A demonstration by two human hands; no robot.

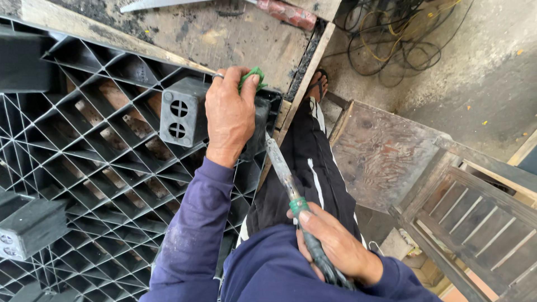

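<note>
My left hand (229, 114) rests on a black block foot (184, 111) of an upturned black plastic pallet (84, 156) and pinches a small green piece (253, 75) against it. My right hand (335, 246) grips the dark wrapped handle of a long metal tool (282, 170) with a green band; its tip points up toward the pallet's corner beside my left wrist. Both sleeves are purple. My leg in black trousers with white stripes (305, 168) stands between the pallet and a bench.
The pallet lies on a worn wooden table (224, 33) with a saw blade (151, 4) and a red-handled tool (288, 12) at the far edge. A wooden bench (386, 151) and slatted frame (475, 218) stand at right. Tangled wires (397, 39) lie on the concrete floor.
</note>
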